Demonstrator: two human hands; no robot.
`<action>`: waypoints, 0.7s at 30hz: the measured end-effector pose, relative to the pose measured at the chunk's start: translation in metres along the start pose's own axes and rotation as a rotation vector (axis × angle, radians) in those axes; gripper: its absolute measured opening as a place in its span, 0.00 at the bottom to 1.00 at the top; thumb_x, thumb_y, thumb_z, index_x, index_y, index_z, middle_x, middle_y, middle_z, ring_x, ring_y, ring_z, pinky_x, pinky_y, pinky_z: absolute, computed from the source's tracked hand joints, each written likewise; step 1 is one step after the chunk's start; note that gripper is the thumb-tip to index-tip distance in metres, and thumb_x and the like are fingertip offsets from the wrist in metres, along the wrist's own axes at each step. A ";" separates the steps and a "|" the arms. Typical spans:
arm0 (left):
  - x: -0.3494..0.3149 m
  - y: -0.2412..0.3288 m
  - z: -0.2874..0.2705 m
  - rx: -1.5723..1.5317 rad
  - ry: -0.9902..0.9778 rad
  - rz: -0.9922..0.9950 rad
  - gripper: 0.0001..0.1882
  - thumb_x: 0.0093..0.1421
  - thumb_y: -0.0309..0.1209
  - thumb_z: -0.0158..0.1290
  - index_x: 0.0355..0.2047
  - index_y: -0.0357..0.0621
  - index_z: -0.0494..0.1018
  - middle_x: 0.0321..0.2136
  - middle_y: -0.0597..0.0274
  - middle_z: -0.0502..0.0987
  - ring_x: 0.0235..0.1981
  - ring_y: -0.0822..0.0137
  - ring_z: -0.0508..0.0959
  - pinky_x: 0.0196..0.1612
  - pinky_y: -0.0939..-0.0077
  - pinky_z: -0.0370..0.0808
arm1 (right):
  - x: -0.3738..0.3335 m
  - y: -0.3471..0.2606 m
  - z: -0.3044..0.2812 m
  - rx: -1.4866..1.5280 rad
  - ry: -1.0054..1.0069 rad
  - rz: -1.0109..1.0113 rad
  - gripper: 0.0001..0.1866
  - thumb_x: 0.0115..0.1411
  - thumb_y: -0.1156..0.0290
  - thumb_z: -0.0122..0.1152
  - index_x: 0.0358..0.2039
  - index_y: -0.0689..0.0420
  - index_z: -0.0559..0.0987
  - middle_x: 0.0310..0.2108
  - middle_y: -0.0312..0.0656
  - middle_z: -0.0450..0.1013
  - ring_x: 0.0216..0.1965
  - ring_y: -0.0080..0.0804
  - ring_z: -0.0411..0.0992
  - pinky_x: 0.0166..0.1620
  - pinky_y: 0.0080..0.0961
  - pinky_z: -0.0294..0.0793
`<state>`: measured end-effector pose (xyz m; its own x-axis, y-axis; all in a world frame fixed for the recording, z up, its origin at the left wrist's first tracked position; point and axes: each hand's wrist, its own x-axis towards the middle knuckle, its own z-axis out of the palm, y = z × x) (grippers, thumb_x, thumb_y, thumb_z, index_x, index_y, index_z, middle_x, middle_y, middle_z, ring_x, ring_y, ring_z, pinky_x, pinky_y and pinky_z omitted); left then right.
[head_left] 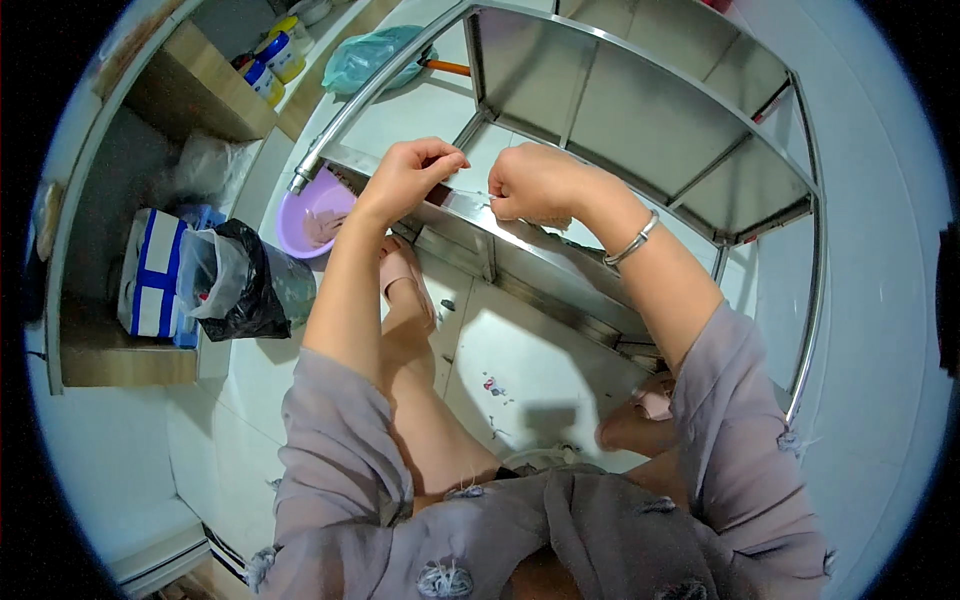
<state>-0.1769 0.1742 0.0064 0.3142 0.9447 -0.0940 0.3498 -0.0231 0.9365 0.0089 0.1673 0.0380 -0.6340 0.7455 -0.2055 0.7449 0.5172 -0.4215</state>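
Observation:
A metal rack (640, 110) with flat shelf panels is tipped over in front of me. My left hand (412, 178) is over its near metal bar, fingers curled in and thumb against them; anything between them is too small to see. My right hand (540, 185) rests closed at the top of the near shelf edge (510, 225). A pale, frayed edge and something dark green show under that hand, too little to name. On my right wrist is a silver bangle (632, 238). Beside my left forearm stands a purple basin (292, 220) with cloudy liquid inside.
At left is a bin with a black bag (250, 290), by a blue-and-white package (155, 270) in a cabinet. A teal plastic bag (370, 60) lies behind the rack. Small scraps (495, 388) litter the floor between my feet, which wear pink slippers (405, 270).

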 end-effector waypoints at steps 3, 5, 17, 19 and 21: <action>0.002 -0.001 0.001 -0.008 -0.008 0.003 0.09 0.55 0.34 0.49 0.27 0.41 0.72 0.20 0.72 0.69 0.21 0.80 0.67 0.24 0.85 0.66 | -0.002 -0.010 -0.004 -0.090 -0.019 0.021 0.07 0.40 0.67 0.55 0.17 0.58 0.75 0.20 0.48 0.71 0.26 0.44 0.70 0.31 0.34 0.69; 0.002 -0.003 0.001 -0.013 -0.014 -0.010 0.09 0.55 0.34 0.50 0.27 0.42 0.72 0.20 0.72 0.69 0.21 0.80 0.67 0.23 0.85 0.66 | -0.001 -0.008 0.001 -0.091 0.015 -0.001 0.08 0.41 0.67 0.54 0.17 0.59 0.75 0.19 0.48 0.71 0.26 0.44 0.70 0.31 0.34 0.69; 0.003 -0.003 0.001 -0.019 -0.040 0.014 0.08 0.54 0.32 0.51 0.26 0.41 0.73 0.21 0.73 0.69 0.22 0.81 0.67 0.25 0.86 0.66 | -0.001 0.041 0.030 0.696 0.326 0.005 0.12 0.45 0.64 0.57 0.23 0.60 0.77 0.19 0.41 0.72 0.23 0.26 0.68 0.30 0.23 0.68; 0.000 -0.001 0.000 -0.023 -0.032 -0.023 0.07 0.54 0.32 0.51 0.26 0.41 0.73 0.21 0.73 0.69 0.23 0.81 0.67 0.25 0.86 0.66 | -0.004 0.034 0.025 0.753 0.199 0.024 0.12 0.45 0.63 0.59 0.25 0.59 0.78 0.20 0.38 0.72 0.24 0.23 0.67 0.31 0.21 0.68; 0.001 -0.002 0.001 -0.009 -0.032 0.007 0.07 0.54 0.32 0.51 0.27 0.41 0.73 0.22 0.73 0.69 0.22 0.81 0.67 0.25 0.86 0.66 | -0.003 0.030 0.021 0.644 0.128 -0.018 0.12 0.45 0.63 0.59 0.26 0.59 0.78 0.21 0.40 0.73 0.24 0.26 0.68 0.31 0.23 0.68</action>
<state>-0.1762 0.1750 0.0038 0.3443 0.9337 -0.0984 0.3400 -0.0263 0.9401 0.0286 0.1719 0.0074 -0.5857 0.8038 -0.1040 0.4363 0.2046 -0.8762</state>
